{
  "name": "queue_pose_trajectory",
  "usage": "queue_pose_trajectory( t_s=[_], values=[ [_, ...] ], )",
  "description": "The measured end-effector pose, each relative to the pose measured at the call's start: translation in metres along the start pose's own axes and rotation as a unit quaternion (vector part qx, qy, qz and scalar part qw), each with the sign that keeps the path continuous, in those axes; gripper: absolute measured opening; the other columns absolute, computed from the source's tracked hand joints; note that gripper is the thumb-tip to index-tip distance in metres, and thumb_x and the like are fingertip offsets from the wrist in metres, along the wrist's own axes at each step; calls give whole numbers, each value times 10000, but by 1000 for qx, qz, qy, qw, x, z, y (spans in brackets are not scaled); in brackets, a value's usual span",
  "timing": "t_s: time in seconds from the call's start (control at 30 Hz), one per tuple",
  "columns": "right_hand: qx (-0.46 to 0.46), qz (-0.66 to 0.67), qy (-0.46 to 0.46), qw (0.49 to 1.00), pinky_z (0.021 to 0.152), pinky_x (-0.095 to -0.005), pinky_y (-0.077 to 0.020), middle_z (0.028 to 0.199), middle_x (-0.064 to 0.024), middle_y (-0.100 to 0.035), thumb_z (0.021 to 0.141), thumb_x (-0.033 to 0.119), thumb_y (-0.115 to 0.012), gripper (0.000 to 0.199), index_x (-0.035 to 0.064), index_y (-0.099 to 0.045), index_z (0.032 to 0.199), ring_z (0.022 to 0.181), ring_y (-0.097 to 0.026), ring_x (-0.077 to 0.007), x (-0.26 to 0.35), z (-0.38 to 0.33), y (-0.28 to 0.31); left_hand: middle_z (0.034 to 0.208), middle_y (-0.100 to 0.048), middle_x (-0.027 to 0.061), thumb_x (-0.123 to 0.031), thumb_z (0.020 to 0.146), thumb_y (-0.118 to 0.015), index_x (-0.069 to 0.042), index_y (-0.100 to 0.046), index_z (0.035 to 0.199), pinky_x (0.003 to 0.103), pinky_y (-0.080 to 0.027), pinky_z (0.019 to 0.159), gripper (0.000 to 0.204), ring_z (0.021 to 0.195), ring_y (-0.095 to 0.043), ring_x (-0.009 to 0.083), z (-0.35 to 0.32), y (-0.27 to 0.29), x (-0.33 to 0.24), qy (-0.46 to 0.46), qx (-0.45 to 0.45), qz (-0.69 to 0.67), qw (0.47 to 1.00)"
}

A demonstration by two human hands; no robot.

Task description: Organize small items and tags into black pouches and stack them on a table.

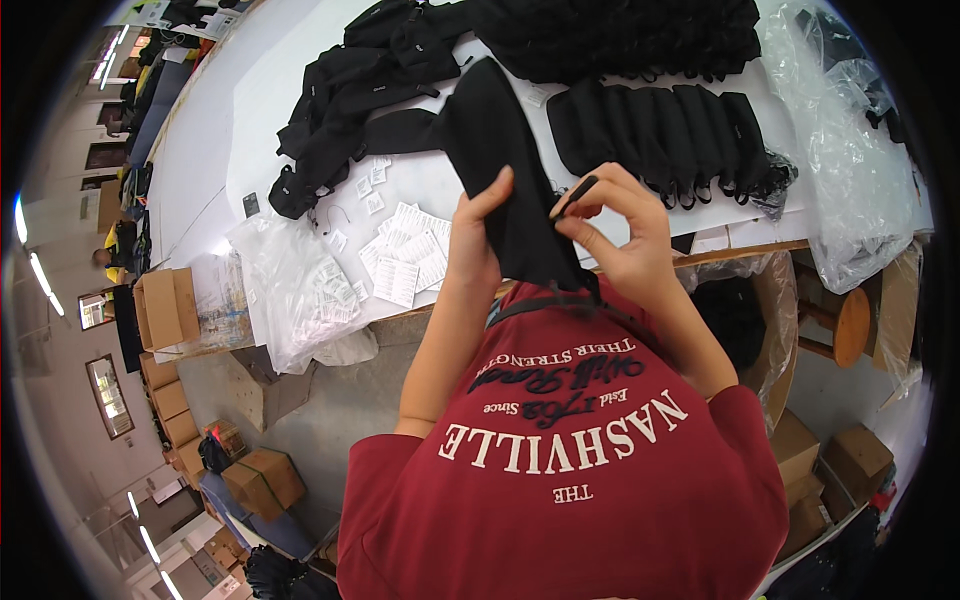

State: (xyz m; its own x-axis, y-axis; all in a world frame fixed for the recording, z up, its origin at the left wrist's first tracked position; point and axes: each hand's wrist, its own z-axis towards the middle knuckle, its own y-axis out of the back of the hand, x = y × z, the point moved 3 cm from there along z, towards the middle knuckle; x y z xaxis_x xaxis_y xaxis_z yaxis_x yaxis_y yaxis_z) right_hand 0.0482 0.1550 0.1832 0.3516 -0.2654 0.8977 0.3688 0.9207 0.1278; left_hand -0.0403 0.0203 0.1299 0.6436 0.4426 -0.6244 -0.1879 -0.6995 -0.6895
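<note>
A long black padded fabric piece (500,150), like a sleeve or support, stands tilted in front of my body. My left hand (477,240) is closed round its left edge, the thumb pressed on the front. At its right edge my right hand (628,218) pinches a narrow black strap (575,197) between thumb and fingers. Whether that strap is joined to the fabric piece, I cannot tell. Just left of the piece lies a heap of black fabric items (365,85) with straps.
A row of black pieces with loops (655,135) lies at the right, beside clear plastic wrap (850,150). Printed paper sheets (400,265) and a plastic bag of labels (300,300) are on the white table (205,150). Below the table edge stands a wooden stool (851,328).
</note>
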Motion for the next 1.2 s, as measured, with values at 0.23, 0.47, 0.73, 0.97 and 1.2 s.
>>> queue_pose_trajectory(
  t_s=[0.23, 0.47, 0.73, 0.97, 1.2],
  values=[
    [105, 0, -22, 994, 760, -291, -408, 893, -68, -561, 715, 86, -710, 195, 44, -601, 872, 855, -524, -204, -5, -8, -2, 919, -630, 159, -233, 924, -484, 1, -544, 1055, 332, -539, 681, 275, 800, -634, 230, 13, 20, -11, 15, 48, -137, 989],
    [95, -349, 125, 924, 910, -388, -347, 1091, -71, -524, 642, 114, -718, 450, 147, -561, 1062, 1043, -478, -272, 16, 2, -9, 1119, -592, 85, -229, 904, -524, -38, -522, 1156, 329, -442, 901, 316, 1032, -564, 171, -8, -2, -7, 4, -38, -29, 999],
    [75, -81, -68, 992, 718, -284, -495, 894, -82, -628, 688, 16, -696, 380, 73, -567, 1040, 797, -631, -226, -11, 5, 18, 1342, -334, 151, -157, 751, -710, -72, -248, 1343, 376, -321, 982, 756, 1176, -410, 238, -30, 43, -21, -217, -84, 421, 876],
    [145, 8, -91, 985, 748, -246, -447, 866, -39, -645, 701, 30, -701, 242, 52, -630, 931, 824, -607, -135, -22, 4, 33, 927, -556, 56, 51, 677, -684, 0, -633, 971, 226, -391, 772, 302, 867, -524, 146, -39, 30, -40, -234, 107, 494, 830],
    [194, 54, -252, 946, 599, -205, -370, 739, 25, -568, 750, 67, -687, 207, 73, -633, 950, 644, -439, -40, -63, -7, 59, 1066, -497, 78, -74, 743, -674, -72, -646, 1063, 261, -422, 734, 321, 845, -516, 168, -32, 16, -29, -151, 118, 665, 722]
  ],
)
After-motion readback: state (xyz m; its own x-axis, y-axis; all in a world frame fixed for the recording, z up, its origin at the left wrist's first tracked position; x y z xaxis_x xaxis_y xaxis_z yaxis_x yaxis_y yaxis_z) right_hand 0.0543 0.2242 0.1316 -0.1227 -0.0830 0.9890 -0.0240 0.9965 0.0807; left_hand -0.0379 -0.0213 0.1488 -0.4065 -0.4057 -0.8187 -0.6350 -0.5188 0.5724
